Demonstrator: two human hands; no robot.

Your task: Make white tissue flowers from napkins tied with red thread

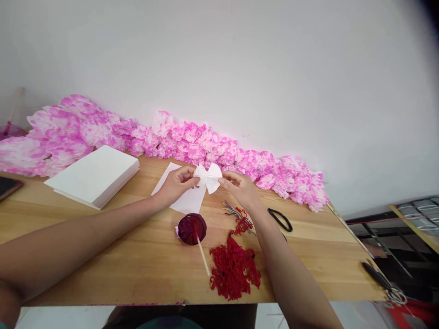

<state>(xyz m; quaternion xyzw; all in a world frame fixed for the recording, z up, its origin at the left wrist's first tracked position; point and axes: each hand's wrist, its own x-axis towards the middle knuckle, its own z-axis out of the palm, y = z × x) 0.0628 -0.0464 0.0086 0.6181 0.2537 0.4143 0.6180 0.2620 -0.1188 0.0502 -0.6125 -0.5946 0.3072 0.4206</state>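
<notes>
A white paper piece [213, 177], pinched at its middle like a bow, is held up between both hands. My left hand [178, 183] grips its left side with thumb and fingers. Its right side is between the thumb and fingers of my right hand [240, 186]. Below and behind the paper piece, a flat white sheet [188, 199] lies on the wooden table [144, 260]. Nearer to me stands a round container of dark red liquid [190, 228] with a pale stick [203, 255] resting in it.
Pink and white paper flowers [206, 141] line the wall. A thick white paper stack [96, 176] lies left, beside a dark phone [8, 187]. Red yarn [235, 267] lies front centre. Black-handled scissors [280, 220] are partly behind my right arm; more scissors [380, 278] sit at the right edge.
</notes>
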